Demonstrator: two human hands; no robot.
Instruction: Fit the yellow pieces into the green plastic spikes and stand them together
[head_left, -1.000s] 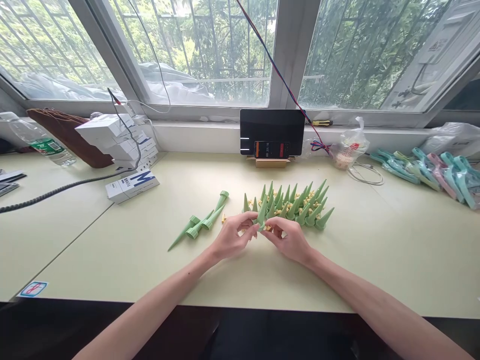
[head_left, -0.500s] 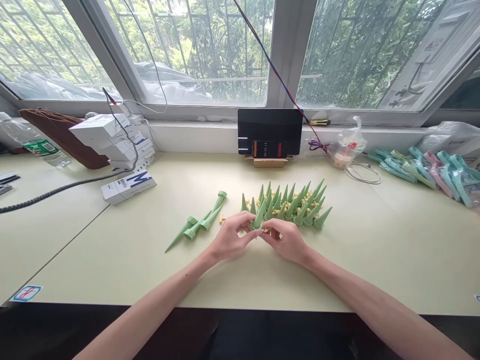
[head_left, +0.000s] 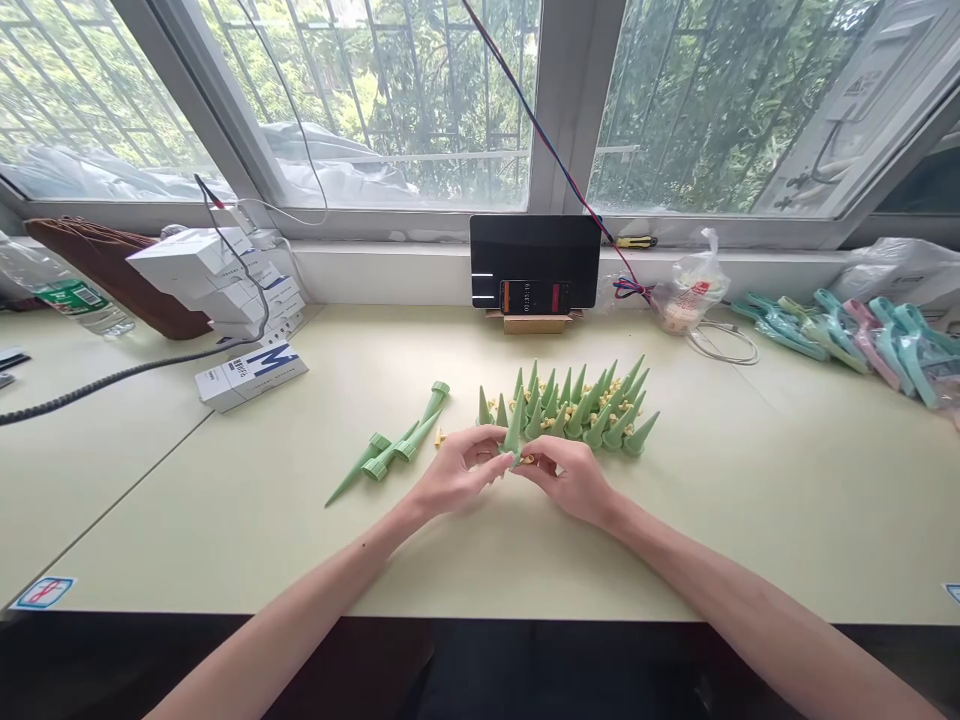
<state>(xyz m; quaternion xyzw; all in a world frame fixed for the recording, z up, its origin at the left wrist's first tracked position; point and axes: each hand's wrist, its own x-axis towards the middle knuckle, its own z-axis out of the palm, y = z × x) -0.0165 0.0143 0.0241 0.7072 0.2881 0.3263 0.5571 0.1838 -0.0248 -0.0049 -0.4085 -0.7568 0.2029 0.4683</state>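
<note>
My left hand [head_left: 463, 466] is closed round the wide base of a green plastic spike [head_left: 514, 425], its tip pointing up. Against the base of that spike, my right hand [head_left: 568, 474] pinches a small yellow valve-like piece [head_left: 528, 460], partly hidden by the fingers. Just beyond both hands, several similar green spikes [head_left: 598, 432] stand upright in rows, with small yellow pieces [head_left: 550, 423] at their bases. Left of my left hand lie several loose green spikes [head_left: 406, 447], and a loose yellow piece [head_left: 440, 437] rests beside it.
A dark tablet [head_left: 535, 250] with a phone [head_left: 536, 297] showing a timer stands at the back. White boxes [head_left: 251, 375] and a plastic bottle [head_left: 82, 305] are at left. On the right are a bagged cup [head_left: 686, 290], a coiled cable [head_left: 721, 343] and pastel clips [head_left: 892, 345].
The view has shifted slightly. The green spike stands a little straighter between my hands, and both hands keep nearly the same hold.
</note>
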